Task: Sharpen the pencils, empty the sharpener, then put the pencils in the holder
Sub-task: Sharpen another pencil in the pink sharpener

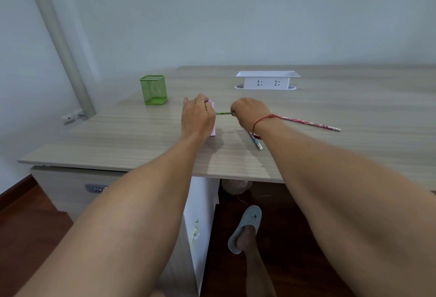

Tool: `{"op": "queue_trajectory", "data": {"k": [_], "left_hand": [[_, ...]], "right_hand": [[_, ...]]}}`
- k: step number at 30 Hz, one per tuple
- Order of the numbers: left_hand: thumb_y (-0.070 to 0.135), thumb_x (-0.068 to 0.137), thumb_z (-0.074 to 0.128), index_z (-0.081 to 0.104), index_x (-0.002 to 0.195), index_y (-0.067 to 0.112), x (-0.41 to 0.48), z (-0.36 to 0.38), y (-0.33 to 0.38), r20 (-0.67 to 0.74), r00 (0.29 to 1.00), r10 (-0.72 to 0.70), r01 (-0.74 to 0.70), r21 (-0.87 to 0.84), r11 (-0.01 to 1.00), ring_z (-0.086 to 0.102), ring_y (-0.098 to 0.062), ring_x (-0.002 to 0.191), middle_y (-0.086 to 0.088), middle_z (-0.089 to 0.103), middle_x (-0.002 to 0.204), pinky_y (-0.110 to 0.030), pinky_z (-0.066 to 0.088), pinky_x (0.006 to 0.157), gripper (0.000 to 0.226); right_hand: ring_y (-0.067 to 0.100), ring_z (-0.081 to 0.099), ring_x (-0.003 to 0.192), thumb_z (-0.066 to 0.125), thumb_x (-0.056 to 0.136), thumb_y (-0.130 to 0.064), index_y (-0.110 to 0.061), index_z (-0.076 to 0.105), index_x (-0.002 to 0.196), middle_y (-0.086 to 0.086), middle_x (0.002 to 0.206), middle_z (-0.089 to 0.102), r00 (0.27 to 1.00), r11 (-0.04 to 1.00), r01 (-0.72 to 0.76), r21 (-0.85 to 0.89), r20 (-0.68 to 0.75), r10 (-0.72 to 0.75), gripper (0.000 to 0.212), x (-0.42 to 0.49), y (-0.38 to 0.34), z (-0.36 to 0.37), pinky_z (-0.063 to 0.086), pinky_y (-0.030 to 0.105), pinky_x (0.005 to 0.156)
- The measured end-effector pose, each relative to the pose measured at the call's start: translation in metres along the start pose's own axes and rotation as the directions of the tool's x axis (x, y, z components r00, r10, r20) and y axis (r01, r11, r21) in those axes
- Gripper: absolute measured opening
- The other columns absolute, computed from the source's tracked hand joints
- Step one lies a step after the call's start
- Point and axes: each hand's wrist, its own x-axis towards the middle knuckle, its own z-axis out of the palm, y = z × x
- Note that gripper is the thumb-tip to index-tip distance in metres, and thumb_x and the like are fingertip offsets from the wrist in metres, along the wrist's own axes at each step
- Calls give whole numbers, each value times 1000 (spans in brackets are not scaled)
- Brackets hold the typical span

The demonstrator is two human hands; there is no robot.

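Observation:
My left hand (197, 115) grips a pink sharpener (212, 131) that stands on the wooden desk (118, 136); the hand hides most of it. My right hand (249, 113) pinches a green pencil (223, 113) whose tip points into the sharpener's side. A red patterned pencil (311, 123) lies on the desk right of my right wrist. A blue pencil (256, 143) lies partly under that wrist. The green mesh holder (153, 89) stands upright at the back left.
A white socket box (267, 79) sits at the back centre of the desk. The desk's front edge runs below my forearms. Drawers (70, 188) are under the left side. Below the desk I see my slippered foot (245, 228) on a dark wooden floor.

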Motion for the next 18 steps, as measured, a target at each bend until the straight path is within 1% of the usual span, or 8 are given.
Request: {"op": "queue_trajectory", "data": {"k": [3, 6, 8, 11, 12, 15, 16, 18], "left_hand": [[22, 81, 22, 58, 95, 0, -2, -4, 4, 34, 999, 2, -2, 18, 1000, 54, -33, 94, -16, 67, 96, -37, 29, 106, 44], [24, 81, 22, 60, 102, 1, 1, -11, -2, 129, 991, 38, -37, -9, 999, 53, -32, 101, -16, 64, 107, -33, 32, 91, 49], [25, 84, 24, 56, 115, 5, 2, -21, -11, 160, 987, 35, -25, -69, 997, 52, -31, 110, -13, 59, 120, -34, 37, 94, 49], [15, 92, 31, 47, 132, 7, 1, -33, -25, 63, 997, -47, 55, -142, 988, 48, -26, 124, -11, 51, 136, -36, 39, 105, 44], [11, 93, 33, 50, 129, 6, 0, -35, -31, 74, 992, -97, 107, -134, 985, 50, -27, 122, -13, 54, 133, -38, 41, 103, 40], [5, 89, 41, 61, 94, 5, -4, -38, -49, 263, 947, -184, 187, 17, 982, 60, -31, 96, -14, 66, 97, -34, 45, 74, 20], [3, 86, 44, 60, 89, 4, -5, -39, -54, 320, 926, -199, 189, 63, 980, 61, -32, 91, -14, 66, 93, -34, 44, 71, 17], [2, 82, 46, 63, 91, 2, -6, -40, -59, 378, 906, -190, 161, 108, 981, 62, -32, 90, -14, 68, 94, -36, 48, 76, 18]], "right_hand": [[34, 60, 111, 41, 94, 3, -6, 62, 116, 16, 120, 61, 1000, 1000, -7, -18, -1, 7, 32, -4, -3, -2, 48, 37, 84], [34, 56, 118, 37, 93, 5, -7, 55, 125, 16, 127, 57, 1000, 999, -17, -42, -4, 17, 38, -7, -7, -6, 46, 40, 90], [35, 55, 118, 36, 92, 7, -8, 43, 135, 17, 129, 52, 1000, 1000, -15, -12, -17, 14, 46, -7, -16, -9, 45, 43, 88], [38, 55, 115, 39, 88, 13, -13, 21, 150, 17, 138, 41, 998, 990, 58, 131, -21, -56, 70, -2, -33, -14, 46, 46, 88], [38, 54, 116, 41, 85, 15, -16, 15, 153, 16, 143, 36, 995, 977, 96, 190, -2, -97, 78, 0, -38, -14, 47, 47, 90], [37, 50, 122, 57, 78, 10, -23, 10, 154, 9, 155, 20, 980, 941, 168, 295, 57, -193, 95, 9, -49, -13, 47, 43, 97], [37, 50, 122, 61, 76, 6, -24, 12, 153, 8, 154, 22, 974, 940, 181, 290, 79, -212, 96, 11, -51, -13, 47, 42, 99], [36, 50, 123, 66, 77, -4, -22, 19, 151, 10, 147, 34, 966, 950, 191, 246, 126, -227, 90, 15, -54, -15, 47, 43, 100]]}}
